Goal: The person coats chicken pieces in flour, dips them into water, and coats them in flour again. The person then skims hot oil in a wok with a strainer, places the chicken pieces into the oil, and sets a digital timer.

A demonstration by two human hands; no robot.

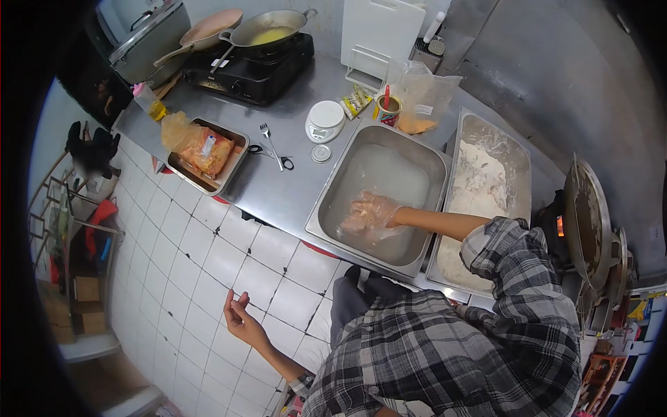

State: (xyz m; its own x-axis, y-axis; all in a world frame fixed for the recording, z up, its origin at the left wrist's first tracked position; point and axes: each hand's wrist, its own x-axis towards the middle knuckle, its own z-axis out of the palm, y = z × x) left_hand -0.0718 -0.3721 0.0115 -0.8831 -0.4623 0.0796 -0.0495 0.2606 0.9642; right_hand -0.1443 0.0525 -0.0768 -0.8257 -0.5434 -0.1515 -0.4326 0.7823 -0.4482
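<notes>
Water (389,172) in the tub (339,179) surrounds the right hand (372,214), whose grip I cannot tell; left hand (243,324) hangs at left, fingers slightly apart.

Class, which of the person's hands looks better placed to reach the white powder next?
Probably the right hand: it is in the pan of liquid, beside the tray of powder. The left hand is over the floor, farther away.

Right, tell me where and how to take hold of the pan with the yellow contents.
Grip the long, thin handle of the pan, coming from the front of the black stove: the handle slants out that way. The small loop opposite could probably help steady it. Best kept level, as the yellow contents sit in an open bowl.
</notes>
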